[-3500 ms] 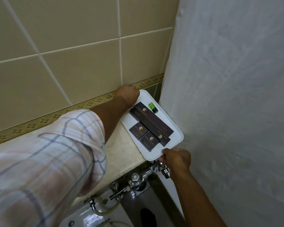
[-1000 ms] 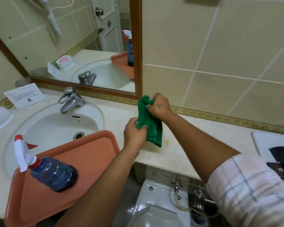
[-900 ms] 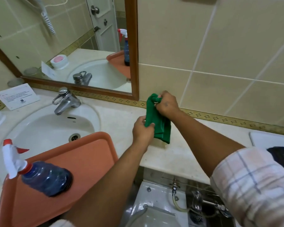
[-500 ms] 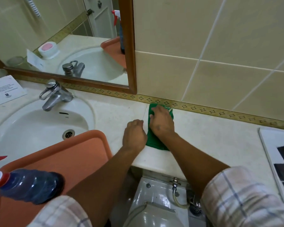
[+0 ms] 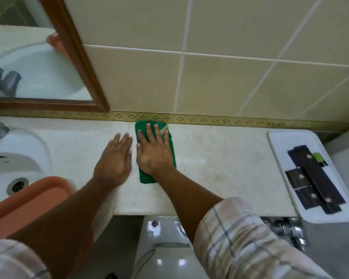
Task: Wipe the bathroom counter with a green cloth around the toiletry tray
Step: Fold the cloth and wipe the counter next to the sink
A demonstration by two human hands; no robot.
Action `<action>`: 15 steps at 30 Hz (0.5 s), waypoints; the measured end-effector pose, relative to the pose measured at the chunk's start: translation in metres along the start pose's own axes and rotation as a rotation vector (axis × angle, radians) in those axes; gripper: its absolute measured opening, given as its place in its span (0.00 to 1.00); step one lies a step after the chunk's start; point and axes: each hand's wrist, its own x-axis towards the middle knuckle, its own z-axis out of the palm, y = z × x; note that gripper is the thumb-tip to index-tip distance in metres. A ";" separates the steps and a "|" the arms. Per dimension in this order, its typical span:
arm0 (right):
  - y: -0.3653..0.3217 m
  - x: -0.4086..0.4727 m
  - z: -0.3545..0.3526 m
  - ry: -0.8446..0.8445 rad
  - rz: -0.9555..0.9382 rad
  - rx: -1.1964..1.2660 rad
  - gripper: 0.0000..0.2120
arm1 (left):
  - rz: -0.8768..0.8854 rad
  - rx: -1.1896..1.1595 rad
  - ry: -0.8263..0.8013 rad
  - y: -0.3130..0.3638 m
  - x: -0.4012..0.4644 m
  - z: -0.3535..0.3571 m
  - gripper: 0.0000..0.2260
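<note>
Two hands lay flat on the counter (image 5: 210,158), well left of the toiletry tray (image 5: 278,146).
Folded into a long strip, the green cloth (image 5: 170,146) reached the counter's back edge; the right hand (image 5: 154,153) pressed it with spread fingers, while the left hand (image 5: 114,158) rested open beside it.

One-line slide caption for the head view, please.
Right hand presses folded green cloth flat on pale stone counter; left hand rests beside it.
</note>
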 end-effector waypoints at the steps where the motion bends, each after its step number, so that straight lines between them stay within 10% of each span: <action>1: 0.011 -0.004 -0.003 0.005 0.010 0.004 0.28 | 0.007 -0.004 -0.002 0.002 0.000 0.000 0.25; 15: 0.263 -0.096 -0.055 0.071 0.293 -0.056 0.28 | 0.038 -0.024 -0.002 0.007 0.000 -0.001 0.28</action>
